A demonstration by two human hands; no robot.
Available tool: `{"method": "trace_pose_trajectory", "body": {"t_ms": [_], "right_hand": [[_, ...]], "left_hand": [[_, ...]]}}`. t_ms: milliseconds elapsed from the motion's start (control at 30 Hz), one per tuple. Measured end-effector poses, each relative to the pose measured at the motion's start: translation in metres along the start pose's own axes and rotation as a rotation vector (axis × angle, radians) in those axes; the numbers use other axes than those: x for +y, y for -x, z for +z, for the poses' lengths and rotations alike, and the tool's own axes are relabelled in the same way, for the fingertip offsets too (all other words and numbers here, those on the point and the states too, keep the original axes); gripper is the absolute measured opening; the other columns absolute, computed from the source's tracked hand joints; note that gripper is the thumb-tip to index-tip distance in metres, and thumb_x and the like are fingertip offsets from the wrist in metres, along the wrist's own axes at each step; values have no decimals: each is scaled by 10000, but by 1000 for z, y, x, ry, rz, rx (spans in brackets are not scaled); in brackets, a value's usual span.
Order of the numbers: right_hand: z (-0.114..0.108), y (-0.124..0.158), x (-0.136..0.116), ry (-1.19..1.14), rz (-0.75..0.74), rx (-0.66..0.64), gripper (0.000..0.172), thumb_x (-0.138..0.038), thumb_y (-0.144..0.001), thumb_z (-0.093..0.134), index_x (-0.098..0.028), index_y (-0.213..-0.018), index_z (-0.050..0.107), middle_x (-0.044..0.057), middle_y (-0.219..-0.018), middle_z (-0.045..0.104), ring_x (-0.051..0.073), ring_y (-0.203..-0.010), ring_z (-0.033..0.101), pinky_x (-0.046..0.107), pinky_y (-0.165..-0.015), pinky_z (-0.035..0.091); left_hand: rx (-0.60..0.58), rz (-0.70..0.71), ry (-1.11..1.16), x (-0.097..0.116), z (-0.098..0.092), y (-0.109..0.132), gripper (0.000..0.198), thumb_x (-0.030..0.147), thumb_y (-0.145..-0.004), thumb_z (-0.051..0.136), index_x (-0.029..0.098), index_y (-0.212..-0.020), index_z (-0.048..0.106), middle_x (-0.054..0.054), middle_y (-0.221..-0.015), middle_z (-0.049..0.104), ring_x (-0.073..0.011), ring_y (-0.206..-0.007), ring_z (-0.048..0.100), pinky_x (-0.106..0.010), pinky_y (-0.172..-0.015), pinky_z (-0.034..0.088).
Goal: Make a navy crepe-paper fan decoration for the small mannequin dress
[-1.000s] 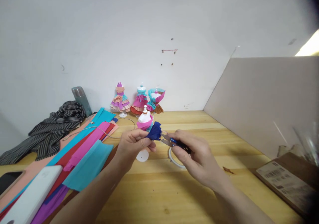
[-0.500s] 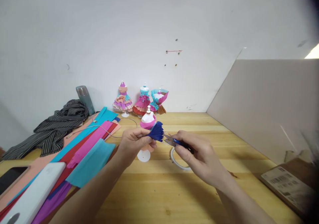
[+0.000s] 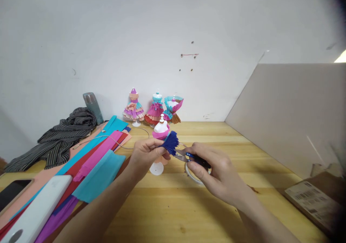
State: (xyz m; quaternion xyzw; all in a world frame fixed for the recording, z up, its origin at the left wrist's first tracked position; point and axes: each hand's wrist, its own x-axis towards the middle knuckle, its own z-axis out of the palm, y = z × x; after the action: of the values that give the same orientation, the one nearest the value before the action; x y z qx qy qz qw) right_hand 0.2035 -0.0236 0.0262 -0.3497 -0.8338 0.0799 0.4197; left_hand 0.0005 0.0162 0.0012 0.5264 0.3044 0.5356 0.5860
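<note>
Blue frill (image 3: 171, 143): pinched by left hand (image 3: 143, 157).
Scissors (image 3: 182, 155): clenched in right hand (image 3: 213, 171), at the frill's 4 o'clock.
Care: probably small snips, keeping it taut.

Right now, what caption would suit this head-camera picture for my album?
Paper craft: the left hand pinches a blue paper fan while the right hand holds small scissors at its edge.

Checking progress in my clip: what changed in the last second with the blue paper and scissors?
The blue paper in the left hand has opened from a bunched wad into a fan with a fringed edge. The scissors in the right hand sank slightly, blades now at the fan's lower edge. Both hands kept their hold; the mannequin, tape ring and paper strips stayed put.
</note>
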Motion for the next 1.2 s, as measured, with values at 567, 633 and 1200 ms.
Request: {"method": "trace_pose_trajectory", "body": {"t_ms": [567,633,1200], "right_hand": [[30,0,12,-551,313,337,642,-312,-747,748,-217,-1346,539,-71,-636,368,105,-539,371,232,-487,326],[38,-1,13,-635,339,288,796,-327,-726,773,-223,-1446,450,-82,-627,337,98,-527,337,231,-482,307],[42,-1,4,-840,435,208,955,-424,-680,843,-226,-1494,384,83,-1018,689,213,-846,659,337,-744,541]], "left_hand": [[138,16,-116,0,16,10,180,300,-688,752,133,-677,684,-34,-604,698,-152,-547,652,-253,-552,518],[103,59,-183,-3,16,12,138,278,-711,728,144,-683,704,-34,-606,710,-143,-555,643,-244,-564,513],[130,398,-576,-1,24,24,115,200,-741,651,203,-727,765,-32,-682,634,-193,-748,548,-302,-694,448]]}}
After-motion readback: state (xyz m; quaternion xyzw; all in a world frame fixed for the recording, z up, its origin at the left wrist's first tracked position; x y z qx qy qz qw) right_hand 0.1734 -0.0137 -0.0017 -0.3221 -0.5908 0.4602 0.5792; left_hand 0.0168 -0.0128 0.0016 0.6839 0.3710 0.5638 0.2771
